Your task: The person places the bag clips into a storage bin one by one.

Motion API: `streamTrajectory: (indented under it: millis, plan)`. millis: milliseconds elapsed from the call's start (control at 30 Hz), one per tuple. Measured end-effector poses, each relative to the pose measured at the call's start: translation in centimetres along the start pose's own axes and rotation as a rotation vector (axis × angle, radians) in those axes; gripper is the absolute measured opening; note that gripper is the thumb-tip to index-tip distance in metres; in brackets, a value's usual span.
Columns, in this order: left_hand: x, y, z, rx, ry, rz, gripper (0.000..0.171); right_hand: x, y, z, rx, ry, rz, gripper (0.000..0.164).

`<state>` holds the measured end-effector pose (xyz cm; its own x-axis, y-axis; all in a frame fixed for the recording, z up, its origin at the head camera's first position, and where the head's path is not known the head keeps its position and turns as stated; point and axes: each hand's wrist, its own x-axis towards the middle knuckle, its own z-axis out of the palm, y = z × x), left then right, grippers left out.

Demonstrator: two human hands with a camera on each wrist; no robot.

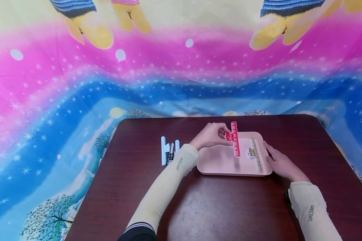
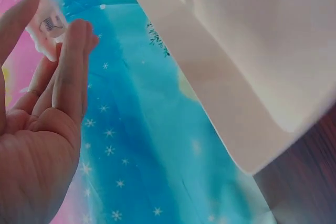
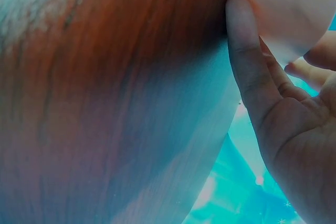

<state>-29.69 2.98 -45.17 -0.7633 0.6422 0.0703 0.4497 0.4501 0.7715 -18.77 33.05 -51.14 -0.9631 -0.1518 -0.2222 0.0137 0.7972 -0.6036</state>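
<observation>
My left hand (image 1: 210, 135) pinches a red clip (image 1: 235, 142) with a piano-key pattern by its handle. That clip is held above the pink tray (image 1: 215, 164), its long bar upright in the head view. Inside the tray, towards the right, lies a gold-coloured clip (image 1: 256, 157) of the same kind. My right hand (image 1: 285, 164) rests against the tray's right side. In the right wrist view its fairly straight fingers (image 3: 242, 24) touch the tray's outer wall (image 3: 289, 14). The left wrist view shows the red clip's metal spring (image 2: 51, 26) between thumb and fingers, mostly hidden.
Left of the tray, a light blue clip (image 1: 163, 150), a black clip (image 1: 170, 155) and another light blue clip (image 1: 177, 146) lie close together, partly behind my left forearm. The dark wooden table (image 1: 211, 207) has a colourful printed cloth (image 1: 181, 73) behind it.
</observation>
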Motion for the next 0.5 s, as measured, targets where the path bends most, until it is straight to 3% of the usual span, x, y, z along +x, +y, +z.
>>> streamTrajectory:
  millis: [333,500]
  plan:
    - [1.3,0.4,2.0,0.094,-0.034,-0.010,0.040,0.0,-0.2,-0.1,0.009,-0.003,-0.002,0.068]
    - [1.7,0.5,3.0,0.181,-0.045,-0.055,0.039,0.1,-0.2,-0.1,0.009,-0.007,0.006,0.068]
